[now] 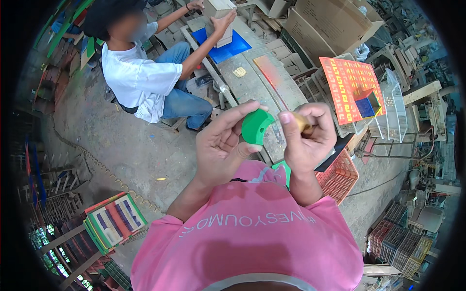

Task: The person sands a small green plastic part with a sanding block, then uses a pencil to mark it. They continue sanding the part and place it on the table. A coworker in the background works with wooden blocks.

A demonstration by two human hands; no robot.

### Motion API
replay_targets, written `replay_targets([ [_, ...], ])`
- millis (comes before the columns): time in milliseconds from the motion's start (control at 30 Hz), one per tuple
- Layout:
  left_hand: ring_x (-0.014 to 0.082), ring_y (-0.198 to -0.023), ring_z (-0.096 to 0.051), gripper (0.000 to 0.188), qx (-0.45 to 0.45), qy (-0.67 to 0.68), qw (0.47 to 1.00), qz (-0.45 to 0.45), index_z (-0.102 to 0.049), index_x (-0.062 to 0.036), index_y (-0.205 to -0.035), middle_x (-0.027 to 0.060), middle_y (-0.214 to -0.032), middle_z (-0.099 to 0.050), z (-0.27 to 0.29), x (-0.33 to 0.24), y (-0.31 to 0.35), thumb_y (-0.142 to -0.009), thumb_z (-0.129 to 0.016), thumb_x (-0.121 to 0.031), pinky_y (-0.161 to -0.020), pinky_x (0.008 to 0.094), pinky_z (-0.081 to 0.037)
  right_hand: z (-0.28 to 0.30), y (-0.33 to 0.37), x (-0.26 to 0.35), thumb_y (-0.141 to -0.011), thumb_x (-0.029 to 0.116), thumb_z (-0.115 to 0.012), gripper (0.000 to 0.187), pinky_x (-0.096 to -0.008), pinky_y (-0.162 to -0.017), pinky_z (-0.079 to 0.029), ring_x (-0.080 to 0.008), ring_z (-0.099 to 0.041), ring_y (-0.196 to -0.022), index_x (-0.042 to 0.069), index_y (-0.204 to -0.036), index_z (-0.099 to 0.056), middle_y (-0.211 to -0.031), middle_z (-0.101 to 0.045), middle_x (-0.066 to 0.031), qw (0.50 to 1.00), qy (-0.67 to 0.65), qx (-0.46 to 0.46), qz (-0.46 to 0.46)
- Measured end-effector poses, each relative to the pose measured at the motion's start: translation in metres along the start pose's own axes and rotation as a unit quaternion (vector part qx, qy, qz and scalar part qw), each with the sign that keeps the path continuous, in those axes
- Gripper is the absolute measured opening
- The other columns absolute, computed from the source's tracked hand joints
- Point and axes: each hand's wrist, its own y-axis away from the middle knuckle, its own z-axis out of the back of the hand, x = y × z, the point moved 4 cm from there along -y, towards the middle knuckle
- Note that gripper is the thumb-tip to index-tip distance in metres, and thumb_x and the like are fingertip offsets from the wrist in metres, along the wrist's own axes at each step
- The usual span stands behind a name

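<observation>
In front of my chest, my left hand (221, 145) pinches a green block (252, 127) by its edges between thumb and fingers. The block has rounded ends, a scooped side and a small round hole in that side, which faces my right hand. My right hand (313, 143) is closed on a small tan piece (303, 122), mostly covered by the fingers and too blurred to name. A narrow gap separates the two hands.
A long grey workbench (242, 72) runs away ahead, with a blue sheet (208, 39) and an orange-edged strip (269, 72). A person (133, 72) sits left of it, handling a wooden box (219, 10). To the right are an orange cut-out board (340, 87) and a red crate (340, 177).
</observation>
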Motion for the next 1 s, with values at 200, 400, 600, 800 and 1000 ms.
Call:
replay_targets([
  [200,0.0205,-0.117,-0.051,0.058,-0.015,-0.031,0.999,-0.026,-0.043,0.0084,-0.129,0.0182,-0.125,-0.052,-0.002,-0.008,0.004,-0.078,-0.070,0.003,-0.100,0.0316,-0.040,-0.004,0.007,0.003,-0.074,-0.003,-0.074,0.022,-0.0164,-0.045,-0.033,-0.0013,-0.046,-0.053,0.000,-0.082,-0.053,-0.065,-0.056,-0.0017,0.991,0.106,0.005,0.083],
  [400,0.0214,-0.117,-0.051,0.058,-0.028,-0.021,0.999,-0.010,-0.044,0.0096,-0.127,0.0176,-0.125,-0.052,0.002,-0.010,0.010,-0.076,-0.070,0.006,-0.100,0.0321,-0.041,-0.010,0.010,0.003,-0.070,0.000,-0.078,0.025,-0.0171,-0.043,-0.034,-0.0014,-0.048,-0.052,0.000,-0.080,-0.056,-0.066,-0.058,-0.0031,0.984,0.099,-0.011,0.151],
  [600,0.0217,-0.116,-0.052,0.058,-0.073,-0.062,0.995,-0.026,-0.045,0.0094,-0.126,0.0173,-0.125,-0.052,0.007,-0.016,0.015,-0.074,-0.070,0.008,-0.099,0.0320,-0.042,-0.011,0.009,0.000,-0.072,-0.001,-0.077,0.022,-0.0161,-0.045,-0.038,-0.0015,-0.051,-0.053,-0.001,-0.080,-0.056,-0.066,-0.059,-0.0042,0.994,0.084,-0.024,0.067],
  [800,0.0211,-0.115,-0.053,0.058,-0.057,-0.064,0.995,-0.056,-0.045,0.0094,-0.126,0.0166,-0.124,-0.052,0.006,-0.017,0.014,-0.073,-0.070,0.010,-0.098,0.0320,-0.043,-0.021,0.012,0.003,-0.069,-0.003,-0.078,0.024,-0.0179,-0.048,-0.041,-0.0059,-0.054,-0.056,-0.001,-0.080,-0.057,-0.072,-0.059,-0.0064,0.987,0.112,0.006,0.118],
  [1000,0.0212,-0.115,-0.053,0.057,-0.046,-0.060,0.995,-0.060,-0.045,0.0096,-0.126,0.0172,-0.122,-0.053,0.006,-0.014,0.012,-0.074,-0.069,0.010,-0.097,0.0322,-0.043,-0.018,0.012,-0.004,-0.069,-0.002,-0.078,0.025,-0.0179,-0.046,-0.039,-0.0045,-0.052,-0.055,-0.001,-0.082,-0.057,-0.071,-0.058,-0.0047,0.989,0.107,0.011,0.105],
])
